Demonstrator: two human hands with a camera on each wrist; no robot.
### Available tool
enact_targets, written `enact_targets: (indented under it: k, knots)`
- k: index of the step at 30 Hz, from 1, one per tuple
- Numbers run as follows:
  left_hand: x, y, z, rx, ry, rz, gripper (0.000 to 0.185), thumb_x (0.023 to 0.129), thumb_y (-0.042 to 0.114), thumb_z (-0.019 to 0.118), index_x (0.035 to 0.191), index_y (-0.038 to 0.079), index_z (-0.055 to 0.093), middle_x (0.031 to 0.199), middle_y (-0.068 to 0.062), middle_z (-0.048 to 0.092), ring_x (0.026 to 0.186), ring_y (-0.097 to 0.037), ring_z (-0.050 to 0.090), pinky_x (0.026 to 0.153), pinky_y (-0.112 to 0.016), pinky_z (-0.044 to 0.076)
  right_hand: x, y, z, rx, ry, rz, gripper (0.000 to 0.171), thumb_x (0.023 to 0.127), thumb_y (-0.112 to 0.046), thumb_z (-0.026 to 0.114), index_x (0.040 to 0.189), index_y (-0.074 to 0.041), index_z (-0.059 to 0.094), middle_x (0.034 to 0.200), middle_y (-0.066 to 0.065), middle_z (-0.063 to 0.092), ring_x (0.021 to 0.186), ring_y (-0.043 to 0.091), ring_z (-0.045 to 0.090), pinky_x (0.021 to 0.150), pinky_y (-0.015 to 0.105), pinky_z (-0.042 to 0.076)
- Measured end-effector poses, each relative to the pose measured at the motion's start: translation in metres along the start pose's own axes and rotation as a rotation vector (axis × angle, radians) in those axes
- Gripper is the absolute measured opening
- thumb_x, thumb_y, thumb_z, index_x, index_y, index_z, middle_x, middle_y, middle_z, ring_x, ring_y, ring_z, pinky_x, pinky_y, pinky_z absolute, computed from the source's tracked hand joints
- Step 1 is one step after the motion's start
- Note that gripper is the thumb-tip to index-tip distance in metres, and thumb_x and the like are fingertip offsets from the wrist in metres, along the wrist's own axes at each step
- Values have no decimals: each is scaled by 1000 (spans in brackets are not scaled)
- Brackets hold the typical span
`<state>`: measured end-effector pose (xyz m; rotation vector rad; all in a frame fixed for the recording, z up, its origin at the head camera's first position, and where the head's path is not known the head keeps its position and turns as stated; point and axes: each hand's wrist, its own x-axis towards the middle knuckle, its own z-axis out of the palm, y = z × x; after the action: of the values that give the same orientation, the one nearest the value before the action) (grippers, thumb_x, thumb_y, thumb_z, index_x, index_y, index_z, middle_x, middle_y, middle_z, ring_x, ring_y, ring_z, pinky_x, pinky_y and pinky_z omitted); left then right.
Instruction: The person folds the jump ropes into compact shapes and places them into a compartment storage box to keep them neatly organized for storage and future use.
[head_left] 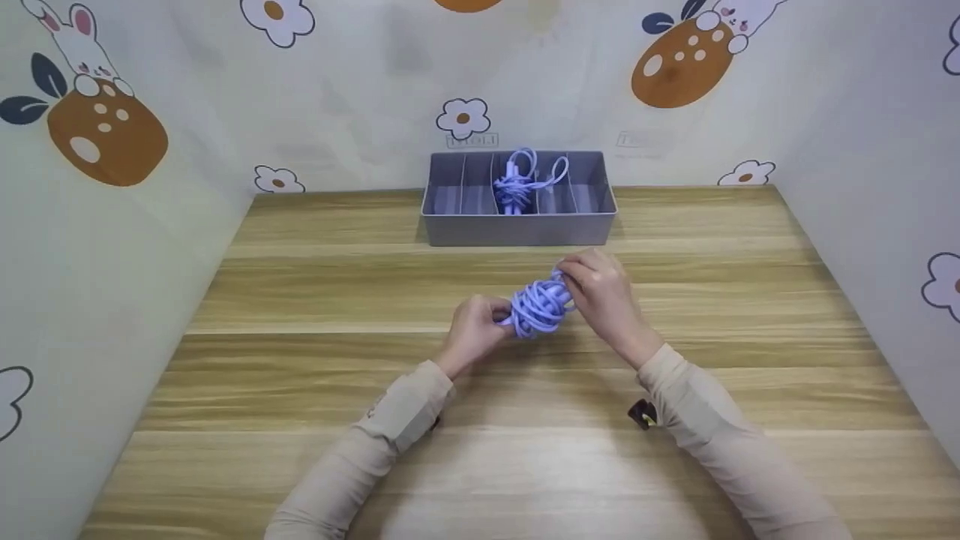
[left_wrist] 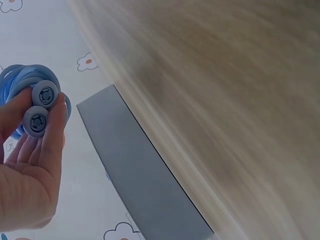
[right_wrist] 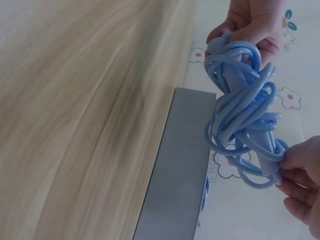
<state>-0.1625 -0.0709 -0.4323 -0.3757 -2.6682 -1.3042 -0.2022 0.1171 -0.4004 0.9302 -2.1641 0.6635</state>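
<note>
A blue-lilac jump rope [head_left: 538, 307], its cord wound in many turns around its two handles, is held above the table between both hands. My left hand [head_left: 474, 328] grips the handles at one end; in the left wrist view the two round handle caps [left_wrist: 45, 94] show side by side between thumb and fingers. At the opposite end, my right hand [head_left: 602, 292] pinches the bundle; the right wrist view shows its fingertips at the tip of a handle [right_wrist: 267, 162] and the cord beside it.
Beyond the hands, a grey divided box [head_left: 517, 231] stands near the back wall. Another wound jump rope [head_left: 513, 189] sits in its middle compartment, with a loop reaching over the divider to the right. Patterned walls enclose the wooden table [head_left: 337, 300] at the back and sides.
</note>
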Motion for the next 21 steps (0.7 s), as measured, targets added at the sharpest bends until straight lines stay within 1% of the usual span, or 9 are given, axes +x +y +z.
enact_targets:
  k: [2,5,8,10,13,15,17,19,21]
  knots:
    - [0,0,0,0,7,-18,11,68,0,69,79,2,72,78,-8,70,70,-16,66,67,-27,51,0,-2,1,-25,-15,-10,11,74,6,66,83,1,67,83,10,63,79,26,58,71,37,49]
    - [0,-1,0,-9,16,-59,13,69,1,69,82,0,71,79,-10,69,73,-18,67,69,-27,52,1,-5,3,-19,-34,9,11,75,5,65,84,1,67,84,11,64,79,26,59,70,36,50]
    - [1,-2,0,-40,21,-121,15,70,3,70,84,0,72,80,-11,69,74,-19,67,69,-26,52,3,-6,4,54,-30,62,11,73,7,64,81,1,67,82,11,65,75,24,60,67,34,51]
    - [1,-3,-1,-73,30,-164,17,70,4,70,86,0,72,80,-11,69,75,-19,67,68,-25,52,4,-6,5,135,-13,118,11,72,7,63,79,0,67,79,10,66,72,22,60,65,32,51]
    - [3,-4,-1,-178,37,-251,21,69,2,71,89,-2,70,83,-14,69,77,-20,67,68,-24,53,5,-7,5,302,34,243,10,71,8,63,78,2,68,76,11,66,68,20,61,63,29,53]
    - [4,-4,-1,-267,38,-300,23,69,-2,70,92,-5,69,85,-17,68,79,-21,67,67,-25,53,6,-8,6,427,72,355,9,71,8,64,78,3,68,76,13,67,67,16,62,62,26,53]
    - [5,-4,0,-379,36,-361,25,70,-6,68,94,-8,66,88,-20,67,79,-21,67,67,-25,54,5,-10,8,535,118,465,7,72,8,66,79,6,68,77,16,67,67,12,62,62,23,53]
    - [5,-4,0,-489,40,-403,26,70,-10,65,96,-10,64,90,-22,66,77,-19,67,66,-25,54,5,-12,11,626,167,570,7,73,6,67,80,8,68,79,19,66,67,7,62,62,21,53]
    - [6,-3,0,-580,54,-432,26,70,-14,62,96,-13,63,89,-22,66,72,-15,65,65,-24,54,4,-16,14,706,222,656,9,72,6,69,80,9,67,80,22,66,67,5,62,63,21,53]
